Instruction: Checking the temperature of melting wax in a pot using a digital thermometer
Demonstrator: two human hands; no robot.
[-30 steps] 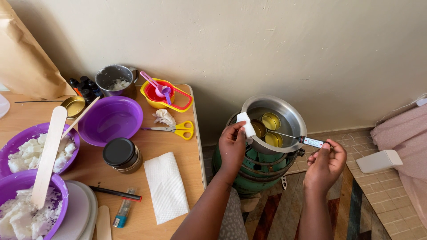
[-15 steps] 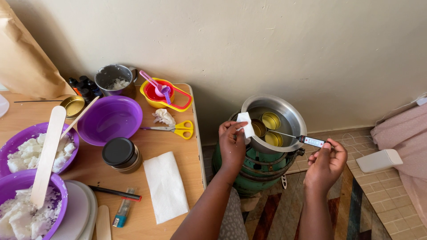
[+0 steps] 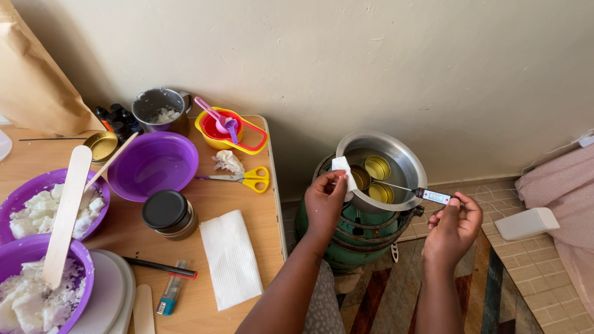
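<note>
Since half a second ago the left hand (image 3: 325,201) has closed its fingers again around the folded white tissue (image 3: 343,172), which now sits a touch higher against the near-left rim of the metal pot (image 3: 411,162); the right hand (image 3: 453,226) and the probe thermometer (image 3: 416,193) have barely shifted

The left forearm rises from the near edge of the view toward the pot, wrist bent slightly right, the back of the hand facing up. Its fingers and thumb are pinched together on the tissue, pressing it to the pot's rim. The right forearm comes up parallel further right; the hand is loosely curled, thumb and fingertips clamped on the black handle end of the thermometer, whose thin metal stem reaches left into the pot among three round gold tins (image 3: 377,167). The pot stands on a green stove (image 3: 365,238) on the floor, right of the wooden table (image 3: 210,204)

On the table lie yellow-handled scissors (image 3: 247,179), an empty purple bowl (image 3: 153,166), a black-lidded jar (image 3: 167,213), a white napkin (image 3: 232,260) and, at far left, purple bowls of white wax chunks (image 3: 31,210) with a flat wooden stick (image 3: 67,213)
</note>
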